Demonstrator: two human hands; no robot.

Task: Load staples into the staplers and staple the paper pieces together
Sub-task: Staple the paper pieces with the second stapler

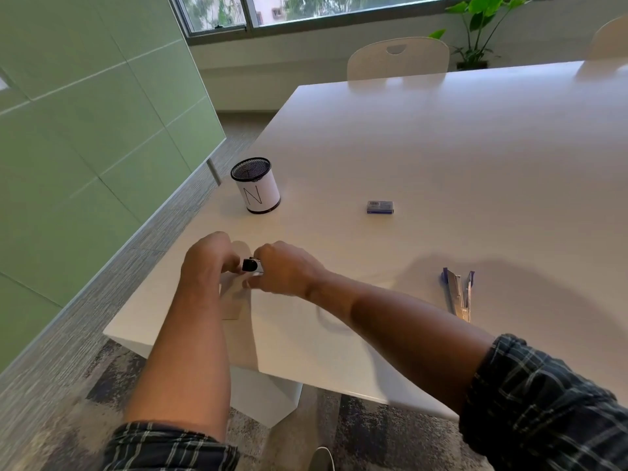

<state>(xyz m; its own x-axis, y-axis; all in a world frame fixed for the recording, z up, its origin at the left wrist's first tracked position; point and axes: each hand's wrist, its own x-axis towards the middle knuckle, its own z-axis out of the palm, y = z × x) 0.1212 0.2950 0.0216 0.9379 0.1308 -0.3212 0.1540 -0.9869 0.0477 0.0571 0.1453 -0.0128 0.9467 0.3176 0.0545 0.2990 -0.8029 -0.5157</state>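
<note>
Both hands are working at seven o'clock. The right hand [285, 271] is gripping a black stapler [253, 266], probably to staple. The left hand [207, 263], fingers curled, is steadying the paper [234, 300] on the bench [441, 164].

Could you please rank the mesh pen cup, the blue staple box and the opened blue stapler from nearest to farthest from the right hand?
From the right hand:
1. Mesh pen cup, beyond it, to the left.
2. Blue staple box, beyond it, to the right.
3. Opened blue stapler, far right, near the table edge.

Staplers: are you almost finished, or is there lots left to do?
Not finished. Both hands, left hand and right hand, work a small black stapler over paper pieces. The blue stapler lies open, seemingly waiting; the staple box sits apart.
</note>
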